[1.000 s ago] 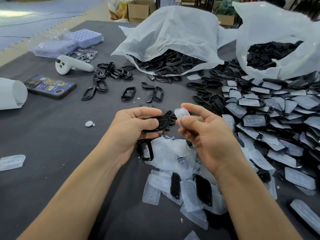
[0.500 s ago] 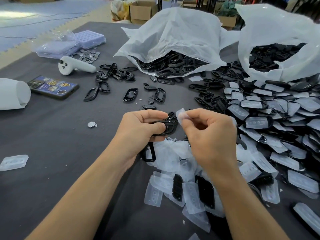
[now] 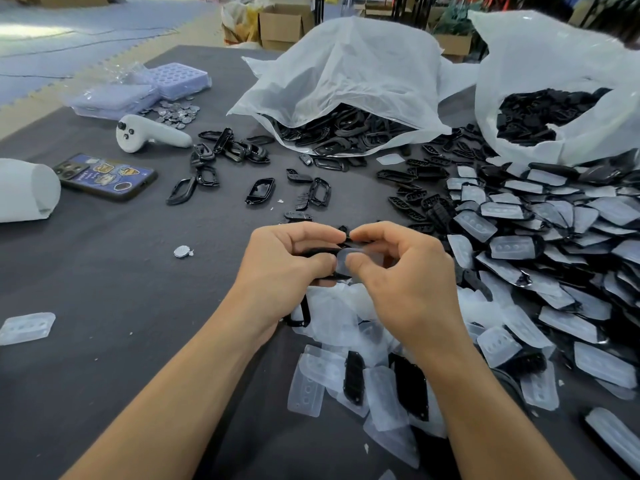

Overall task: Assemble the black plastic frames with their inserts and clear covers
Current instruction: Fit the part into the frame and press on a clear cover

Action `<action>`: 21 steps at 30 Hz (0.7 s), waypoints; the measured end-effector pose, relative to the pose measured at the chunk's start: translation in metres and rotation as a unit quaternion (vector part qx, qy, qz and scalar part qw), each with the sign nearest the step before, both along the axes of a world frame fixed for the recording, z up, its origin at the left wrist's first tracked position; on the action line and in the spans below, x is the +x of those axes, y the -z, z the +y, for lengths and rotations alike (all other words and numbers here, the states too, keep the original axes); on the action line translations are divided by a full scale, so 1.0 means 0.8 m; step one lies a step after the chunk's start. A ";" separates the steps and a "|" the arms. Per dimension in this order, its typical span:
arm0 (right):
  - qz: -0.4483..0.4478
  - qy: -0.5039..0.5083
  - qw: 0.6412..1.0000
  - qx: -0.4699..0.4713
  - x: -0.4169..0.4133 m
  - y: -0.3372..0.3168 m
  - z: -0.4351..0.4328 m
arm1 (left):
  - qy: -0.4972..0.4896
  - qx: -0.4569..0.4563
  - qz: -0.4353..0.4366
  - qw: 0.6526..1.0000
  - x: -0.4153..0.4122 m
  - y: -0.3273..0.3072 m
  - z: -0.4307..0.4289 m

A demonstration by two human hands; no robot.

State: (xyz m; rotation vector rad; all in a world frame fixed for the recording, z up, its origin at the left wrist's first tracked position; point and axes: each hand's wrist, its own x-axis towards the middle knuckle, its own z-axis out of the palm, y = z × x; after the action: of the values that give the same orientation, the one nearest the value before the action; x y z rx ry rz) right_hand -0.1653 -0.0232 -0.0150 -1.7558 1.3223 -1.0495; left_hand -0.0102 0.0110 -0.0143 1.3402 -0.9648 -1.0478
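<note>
My left hand (image 3: 289, 268) grips a black plastic frame (image 3: 320, 251) just above the table's middle. My right hand (image 3: 403, 282) meets it from the right, thumb and fingers pinching a clear cover (image 3: 346, 261) against the frame. Most of the frame is hidden by my fingers. Below my hands lies a pile of clear covers (image 3: 346, 327) with two black inserts (image 3: 354, 377) among them. Loose black frames (image 3: 259, 190) are scattered farther back.
Two white bags (image 3: 349, 77) of black parts stand at the back. A heap of covered pieces (image 3: 540, 244) fills the right side. A phone (image 3: 104, 176), a white controller (image 3: 149, 135), coin cells (image 3: 176, 112), a purple tray (image 3: 180, 79) and a white roll (image 3: 24, 188) lie left.
My right hand has brought the clear cover down from above the frame and onto it. Both hands have closed together; the left hand keeps hold of the frame.
</note>
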 end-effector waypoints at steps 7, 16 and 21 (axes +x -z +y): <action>-0.099 -0.029 0.992 0.076 -0.004 -0.008 0.000 | 0.062 0.007 -0.057 0.996 -0.002 -0.005 0.006; -0.335 -0.027 0.933 0.132 0.001 -0.024 0.007 | -0.058 0.037 -0.238 0.969 -0.004 -0.010 0.008; -0.373 -0.026 0.893 0.249 0.006 -0.024 0.013 | -0.075 0.034 -0.022 0.996 -0.006 -0.002 0.002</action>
State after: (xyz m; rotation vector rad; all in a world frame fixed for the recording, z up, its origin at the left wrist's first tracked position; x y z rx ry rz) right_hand -0.1604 -0.0129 0.0042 -0.8544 0.9189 -1.0730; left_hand -0.0153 0.0125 -0.0127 1.4749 -0.8530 -0.9467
